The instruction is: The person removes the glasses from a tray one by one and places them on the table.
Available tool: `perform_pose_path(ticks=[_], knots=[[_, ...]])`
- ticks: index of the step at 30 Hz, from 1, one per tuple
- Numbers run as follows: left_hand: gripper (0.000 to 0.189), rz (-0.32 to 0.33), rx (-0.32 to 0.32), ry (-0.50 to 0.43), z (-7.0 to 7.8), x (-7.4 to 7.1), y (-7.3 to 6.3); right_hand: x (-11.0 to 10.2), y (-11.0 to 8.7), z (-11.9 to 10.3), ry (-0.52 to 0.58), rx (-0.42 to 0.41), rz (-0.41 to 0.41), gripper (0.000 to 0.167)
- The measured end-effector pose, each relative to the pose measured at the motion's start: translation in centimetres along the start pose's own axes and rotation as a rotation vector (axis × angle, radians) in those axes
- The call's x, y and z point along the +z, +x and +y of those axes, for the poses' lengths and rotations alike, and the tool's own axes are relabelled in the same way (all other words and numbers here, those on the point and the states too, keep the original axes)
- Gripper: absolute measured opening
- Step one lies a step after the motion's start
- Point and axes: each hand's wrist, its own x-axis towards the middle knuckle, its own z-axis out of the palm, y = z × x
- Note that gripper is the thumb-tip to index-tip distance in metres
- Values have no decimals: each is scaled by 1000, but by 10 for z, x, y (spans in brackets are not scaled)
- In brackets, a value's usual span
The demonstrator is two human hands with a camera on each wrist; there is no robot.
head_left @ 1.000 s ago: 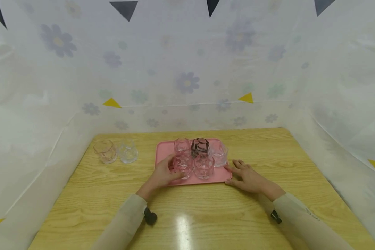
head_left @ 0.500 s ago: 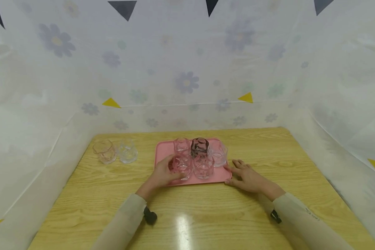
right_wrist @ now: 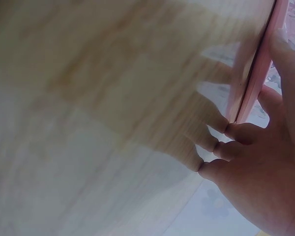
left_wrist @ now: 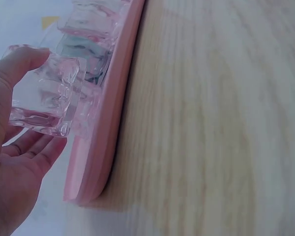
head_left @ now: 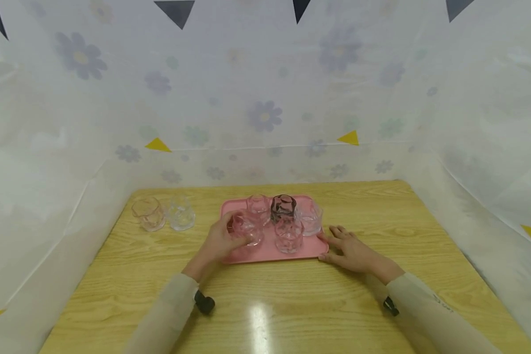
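Nearest you, the desk (head_left: 309,305) is carrying a pink tray (head_left: 265,256) with five cups over it. At its front right corner your right hand (head_left: 351,253) is lying with fingers spread, fingertips touching the rim. Your left hand (head_left: 218,240) is gripping a pink cup (head_left: 249,229) between thumb and fingers over the tray's left part; whether its base is touching, you cannot tell. Just right, a second pink cup (head_left: 289,237) is standing upright, partly blocking a smoky cup (head_left: 283,205). A clear cup (head_left: 311,220) is sitting rightmost. Well left, a faintly tinted cup (head_left: 149,216) and a second clear cup (head_left: 181,216) are standing side by side on the desk. Farther back, a third pink cup (head_left: 258,205) is standing left of the smoky one; beyond, a flowered sheet (head_left: 221,118) is hanging.
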Motion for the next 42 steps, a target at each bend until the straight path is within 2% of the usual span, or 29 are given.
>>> perform_pose_path(ticks=[6, 11, 16, 24, 29, 38, 42], knots=[[69, 45, 49, 42, -4, -13, 2, -1, 0, -1, 6, 0, 1, 76], [83, 84, 13, 34, -6, -23, -4, -1, 0, -2, 10, 2, -1, 76], [85, 125, -21, 20, -9, -38, -14, -1, 0, -2, 12, 4, -4, 76], [74, 178, 16, 59, -26, -66, -34, -1, 0, -3, 12, 1, -3, 76], [73, 198, -2, 91, -34, -82, -48, 0, 0, -1, 15, 1, -1, 76], [73, 289, -23, 169, -48, -104, -68, 1, 0, 1, 10, -5, 0, 75], [71, 307, -43, 173, -52, -111, -76, 1, 1, 1, 9, -7, 1, 75]])
